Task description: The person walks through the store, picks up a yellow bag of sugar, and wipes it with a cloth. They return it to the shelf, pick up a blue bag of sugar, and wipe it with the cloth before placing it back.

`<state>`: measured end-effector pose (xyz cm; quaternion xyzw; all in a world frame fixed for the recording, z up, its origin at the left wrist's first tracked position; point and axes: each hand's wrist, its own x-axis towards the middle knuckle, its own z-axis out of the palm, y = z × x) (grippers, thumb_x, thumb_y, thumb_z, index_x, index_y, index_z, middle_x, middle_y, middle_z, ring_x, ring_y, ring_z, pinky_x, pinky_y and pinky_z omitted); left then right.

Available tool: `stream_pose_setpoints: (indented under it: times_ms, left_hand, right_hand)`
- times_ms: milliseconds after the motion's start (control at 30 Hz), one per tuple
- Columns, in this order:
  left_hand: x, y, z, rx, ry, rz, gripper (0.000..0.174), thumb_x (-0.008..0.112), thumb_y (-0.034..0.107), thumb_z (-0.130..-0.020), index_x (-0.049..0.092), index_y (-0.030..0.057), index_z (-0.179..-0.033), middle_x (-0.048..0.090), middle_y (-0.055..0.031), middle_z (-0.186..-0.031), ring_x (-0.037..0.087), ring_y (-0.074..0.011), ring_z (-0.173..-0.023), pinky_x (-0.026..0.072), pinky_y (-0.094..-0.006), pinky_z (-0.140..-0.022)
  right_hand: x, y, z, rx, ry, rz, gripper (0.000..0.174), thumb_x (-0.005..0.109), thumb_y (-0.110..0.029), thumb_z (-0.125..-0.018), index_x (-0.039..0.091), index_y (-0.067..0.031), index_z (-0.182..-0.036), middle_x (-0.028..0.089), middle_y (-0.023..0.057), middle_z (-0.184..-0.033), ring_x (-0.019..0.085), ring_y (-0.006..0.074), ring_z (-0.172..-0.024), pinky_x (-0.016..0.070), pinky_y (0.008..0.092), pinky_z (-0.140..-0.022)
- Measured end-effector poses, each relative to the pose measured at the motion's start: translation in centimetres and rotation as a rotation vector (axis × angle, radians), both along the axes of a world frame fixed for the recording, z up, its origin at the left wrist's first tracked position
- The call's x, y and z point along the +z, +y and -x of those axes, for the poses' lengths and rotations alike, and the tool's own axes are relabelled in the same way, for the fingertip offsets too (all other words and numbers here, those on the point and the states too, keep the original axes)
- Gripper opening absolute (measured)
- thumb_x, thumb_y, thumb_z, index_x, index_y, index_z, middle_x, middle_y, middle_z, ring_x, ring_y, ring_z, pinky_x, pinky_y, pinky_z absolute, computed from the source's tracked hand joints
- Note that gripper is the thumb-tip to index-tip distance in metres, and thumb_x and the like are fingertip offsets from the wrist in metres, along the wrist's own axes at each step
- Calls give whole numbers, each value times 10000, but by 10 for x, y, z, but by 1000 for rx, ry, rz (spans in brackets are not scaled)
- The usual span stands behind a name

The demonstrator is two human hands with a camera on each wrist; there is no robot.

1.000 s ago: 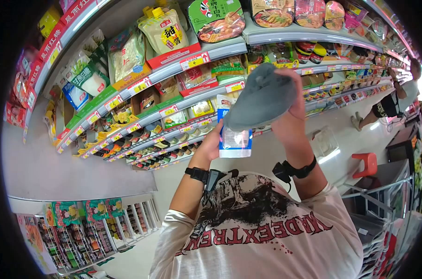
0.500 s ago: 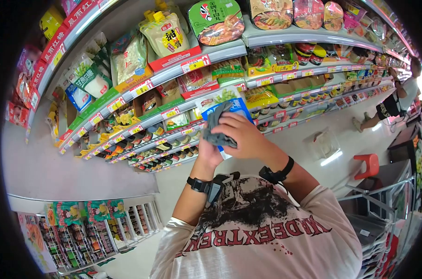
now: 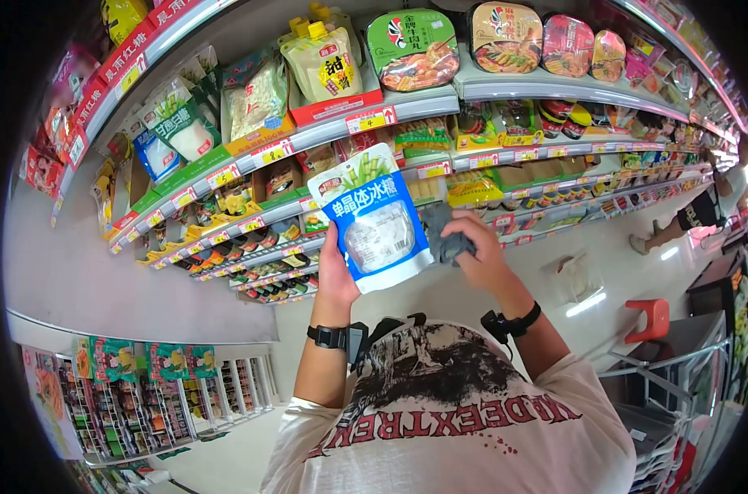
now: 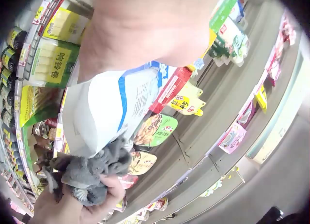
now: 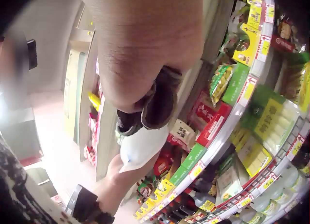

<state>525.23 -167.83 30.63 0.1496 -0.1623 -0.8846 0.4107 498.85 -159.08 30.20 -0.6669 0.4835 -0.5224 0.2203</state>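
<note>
In the head view a blue and white pouch [image 3: 380, 226] with a clear window faces up, tilted. The left hand [image 3: 336, 267] holds it by its left edge. At the pouch's right side the right hand [image 3: 479, 253] grips a bunched grey cloth [image 3: 448, 235]. The left wrist view shows the pouch's white bottom [image 4: 87, 117] beside the cloth [image 4: 92, 175], with the right hand's fingers curled round the cloth. In the right wrist view the cloth [image 5: 155, 105] pokes out under the right hand [image 5: 150, 49], near the pouch's white edge [image 5: 143, 146].
Shelves of packaged food curve across the back, with green and red trays [image 3: 413, 49] on an upper level. A red stool [image 3: 647, 319] and a metal cart [image 3: 670, 362] stand at the right. Another person [image 3: 703, 210] is in the aisle. A low rack [image 3: 168, 403] stands at lower left.
The right hand has moved off the pouch's front to its right side with the cloth, after sweeping down onto it. The pouch's printed front now shows, nearer and more upright.
</note>
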Motion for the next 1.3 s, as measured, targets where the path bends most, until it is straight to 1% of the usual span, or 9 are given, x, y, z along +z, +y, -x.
stream_pose_setpoints:
  times_ms: [200, 300, 567, 767, 900, 933, 1067, 1200, 1300]
  left_hand:
    - [3, 13, 21, -79, -61, 116, 642, 327, 529, -1085, 408, 58, -1513, 516, -152, -1496, 523, -339, -1353, 408, -511, -1148]
    - [15, 15, 29, -26, -48, 133, 639, 346, 531, -1078, 424, 58, -1501, 534, -152, -1479, 533, -335, -1342, 411, -507, -1141]
    - [37, 0, -3, 361, -56, 102, 649, 321, 566, -1070, 427, 95, -1503, 504, -131, -1514, 520, -349, -1355, 395, -505, -1153]
    - [53, 21, 17, 427, -209, 223, 612, 317, 527, -1088, 417, 87, -1502, 517, -104, -1499, 518, -307, -1359, 380, -469, -1163]
    - [30, 30, 47, 252, -421, 485, 601, 321, 461, -1103, 395, 26, -1511, 495, -147, -1505, 511, -287, -1366, 387, -402, -1155]
    - [37, 33, 53, 254, -521, 822, 626, 359, 442, -1092, 376, -13, -1521, 469, -165, -1525, 471, -283, -1401, 314, -414, -1195]
    - [57, 26, 48, 28, -319, 792, 641, 514, 434, -1029, 433, 49, -1535, 385, -139, -1597, 334, -220, -1493, 215, -413, -1212]
    - [58, 5, 25, 198, -789, 593, 585, 529, 446, -1020, 498, 58, -1457, 533, -106, -1479, 447, -216, -1403, 308, -362, -1127]
    - [35, 8, 34, 221, -653, 465, 584, 502, 452, -1043, 472, 55, -1470, 547, -107, -1465, 491, -222, -1362, 337, -374, -1133]
  right_hand:
    - [65, 1, -21, -156, 47, 189, 619, 543, 55, -746, 609, -100, -1342, 482, 205, -1390, 501, 385, -1297, 389, 396, -1107]
    - [49, -5, -31, -59, 186, 133, 622, 527, 69, -735, 628, -103, -1324, 516, 198, -1392, 439, 397, -1373, 336, 401, -1149]
    - [25, 10, -17, 327, 112, -249, 535, 524, 52, -737, 670, -111, -1225, 564, 172, -1307, 553, 326, -1231, 447, 375, -1051]
    - [18, 6, -26, 53, -385, -93, 539, 517, 69, -765, 599, -37, -1287, 554, 145, -1319, 536, 249, -1239, 402, 358, -1081]
    - [26, -7, -65, 165, -342, -72, 1055, 805, -118, -752, 146, -52, -1574, 428, 135, -1471, 445, 241, -1370, 341, 378, -1150]
    - [20, -11, -70, 190, -391, -68, 1242, 873, -169, -719, 13, -52, -1606, 406, 128, -1496, 427, 238, -1395, 341, 390, -1156]
    - [-18, -25, -50, 287, -762, -169, 1138, 800, -102, -765, 40, -73, -1611, 425, 134, -1496, 483, 272, -1358, 393, 438, -1141]
    - [-21, -3, -34, 228, -1250, -463, 761, 589, -76, -893, 257, -47, -1577, 475, 188, -1490, 543, 331, -1330, 436, 496, -1132]
    - [0, 13, -30, 610, -1828, -636, 693, 625, -36, -900, 296, -57, -1509, 461, 246, -1481, 554, 390, -1309, 469, 531, -1096]
